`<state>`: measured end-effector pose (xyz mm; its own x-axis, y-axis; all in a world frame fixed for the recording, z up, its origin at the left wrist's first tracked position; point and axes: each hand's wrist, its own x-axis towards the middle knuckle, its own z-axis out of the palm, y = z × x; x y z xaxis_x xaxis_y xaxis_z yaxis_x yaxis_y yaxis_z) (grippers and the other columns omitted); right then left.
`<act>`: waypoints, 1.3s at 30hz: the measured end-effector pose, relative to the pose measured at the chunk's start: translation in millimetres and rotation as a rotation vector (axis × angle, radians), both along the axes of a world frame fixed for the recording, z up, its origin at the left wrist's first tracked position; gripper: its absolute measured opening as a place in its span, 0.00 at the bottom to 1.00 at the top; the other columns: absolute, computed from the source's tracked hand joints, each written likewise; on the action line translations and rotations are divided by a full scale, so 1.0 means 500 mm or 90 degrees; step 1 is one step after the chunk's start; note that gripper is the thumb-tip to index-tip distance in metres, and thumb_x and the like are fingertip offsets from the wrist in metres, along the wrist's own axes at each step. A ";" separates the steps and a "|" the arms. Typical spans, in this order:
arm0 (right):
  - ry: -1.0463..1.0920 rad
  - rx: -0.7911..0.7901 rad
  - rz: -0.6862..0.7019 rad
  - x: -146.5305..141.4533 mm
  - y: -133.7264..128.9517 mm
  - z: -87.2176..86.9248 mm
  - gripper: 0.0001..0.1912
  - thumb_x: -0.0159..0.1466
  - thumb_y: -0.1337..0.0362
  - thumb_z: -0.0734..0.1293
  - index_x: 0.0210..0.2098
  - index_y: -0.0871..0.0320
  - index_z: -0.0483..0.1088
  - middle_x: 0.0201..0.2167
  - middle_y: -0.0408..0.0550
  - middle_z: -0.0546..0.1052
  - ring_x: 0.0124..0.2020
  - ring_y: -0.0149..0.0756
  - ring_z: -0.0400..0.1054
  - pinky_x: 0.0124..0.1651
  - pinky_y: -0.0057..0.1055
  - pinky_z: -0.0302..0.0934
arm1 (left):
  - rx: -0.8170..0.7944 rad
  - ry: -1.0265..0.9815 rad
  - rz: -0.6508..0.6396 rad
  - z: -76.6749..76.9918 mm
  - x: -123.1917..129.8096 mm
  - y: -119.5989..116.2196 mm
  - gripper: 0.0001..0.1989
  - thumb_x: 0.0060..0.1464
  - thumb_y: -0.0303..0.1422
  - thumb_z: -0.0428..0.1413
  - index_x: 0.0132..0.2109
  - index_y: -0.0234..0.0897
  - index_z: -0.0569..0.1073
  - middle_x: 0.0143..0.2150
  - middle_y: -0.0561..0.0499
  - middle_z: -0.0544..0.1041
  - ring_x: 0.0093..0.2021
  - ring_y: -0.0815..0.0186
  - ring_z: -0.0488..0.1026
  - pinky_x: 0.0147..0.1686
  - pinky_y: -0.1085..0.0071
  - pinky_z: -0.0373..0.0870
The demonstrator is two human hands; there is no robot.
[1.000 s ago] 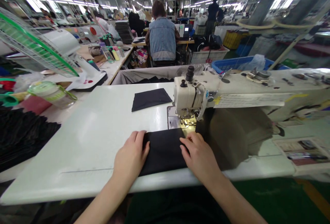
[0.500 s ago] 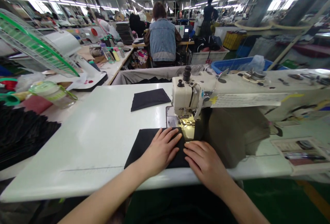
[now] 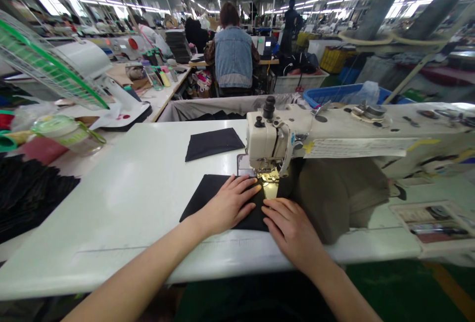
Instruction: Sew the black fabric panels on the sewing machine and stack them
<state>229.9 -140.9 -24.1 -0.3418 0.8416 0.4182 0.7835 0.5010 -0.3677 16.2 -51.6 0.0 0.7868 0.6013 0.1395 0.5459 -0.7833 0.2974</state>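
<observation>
A black fabric panel point(image 3: 203, 194) lies on the white sewing table point(image 3: 122, 188), its far right part by the lit presser foot of the sewing machine point(image 3: 260, 139). My left hand point(image 3: 233, 201) rests flat on the panel with its fingers stretched toward the needle area. Along the panel's right edge lies my right hand point(image 3: 291, 225), fingers extended and fingertips touching the cloth. A second dark fabric piece point(image 3: 214, 144) lies farther back, left of the machine head. Brownish-grey fabric point(image 3: 330, 193) is bunched under the machine arm.
At the left, a fan point(image 3: 85, 69), a lidded plastic jar point(image 3: 69, 131) and a stack of black cloth point(image 3: 31, 193) stand beside the table. A tray with small tools point(image 3: 438, 223) is set in at the right. Ahead sits a person in a denim vest point(image 3: 233, 57).
The black panel has moved forward, away from me, along the presser foot. My left hand has moved slightly forward with it. The brownish-grey fabric has shifted and folded a little.
</observation>
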 end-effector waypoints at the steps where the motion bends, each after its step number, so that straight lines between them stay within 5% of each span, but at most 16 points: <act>1: -0.001 -0.002 0.000 0.000 0.000 0.000 0.14 0.71 0.69 0.62 0.52 0.58 0.74 0.52 0.54 0.78 0.53 0.46 0.71 0.54 0.48 0.68 | -0.001 0.002 0.000 0.000 0.000 0.001 0.22 0.68 0.36 0.52 0.66 0.42 0.67 0.68 0.42 0.67 0.70 0.52 0.60 0.68 0.44 0.55; 16: -0.042 -0.021 0.013 0.004 -0.005 0.010 0.16 0.73 0.67 0.60 0.56 0.63 0.72 0.58 0.56 0.76 0.56 0.49 0.69 0.56 0.50 0.67 | 0.014 0.031 0.007 0.001 0.003 0.008 0.22 0.68 0.36 0.52 0.66 0.39 0.67 0.70 0.41 0.64 0.71 0.50 0.58 0.68 0.44 0.54; 27: -0.010 0.048 0.048 0.019 -0.055 -0.009 0.15 0.73 0.68 0.60 0.57 0.59 0.70 0.56 0.50 0.77 0.57 0.42 0.68 0.64 0.46 0.58 | 0.011 -0.019 -0.134 0.007 -0.023 -0.118 0.22 0.68 0.28 0.49 0.67 0.38 0.66 0.67 0.43 0.69 0.70 0.53 0.61 0.69 0.50 0.57; 39: -0.034 0.003 -0.007 0.004 -0.006 0.007 0.11 0.72 0.66 0.62 0.51 0.58 0.73 0.45 0.52 0.77 0.48 0.45 0.68 0.52 0.45 0.62 | 0.007 -0.019 -0.101 -0.002 -0.021 -0.057 0.18 0.69 0.34 0.50 0.64 0.41 0.70 0.66 0.44 0.71 0.68 0.54 0.64 0.69 0.49 0.55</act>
<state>231.9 -144.0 -20.6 -0.3549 0.8430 0.4042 0.8071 0.4945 -0.3226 5.7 -80.2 -0.8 0.8670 0.4680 0.1708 0.4060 -0.8624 0.3023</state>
